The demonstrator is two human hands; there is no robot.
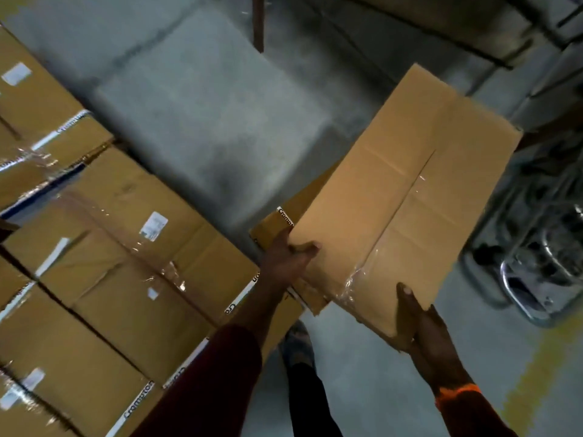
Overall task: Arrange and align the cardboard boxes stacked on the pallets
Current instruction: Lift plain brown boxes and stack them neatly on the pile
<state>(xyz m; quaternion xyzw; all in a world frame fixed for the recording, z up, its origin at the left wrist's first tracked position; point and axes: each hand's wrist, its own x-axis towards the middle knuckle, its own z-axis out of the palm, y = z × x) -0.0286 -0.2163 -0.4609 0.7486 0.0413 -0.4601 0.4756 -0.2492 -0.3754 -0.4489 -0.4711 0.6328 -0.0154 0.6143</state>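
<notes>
My right hand (424, 329) and left hand (288, 258) grip the cardboard box (407, 190) by its near corners, thumbs on top, likely to square it against the stacked boxes (126, 253).

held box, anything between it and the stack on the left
Nothing visible. The box, held by the left hand and right hand, is right at the edge of the stack; only the left hand sits between them.

Grey floor (205, 105), yellow marking (536, 373), metal frame (533, 279)
</notes>
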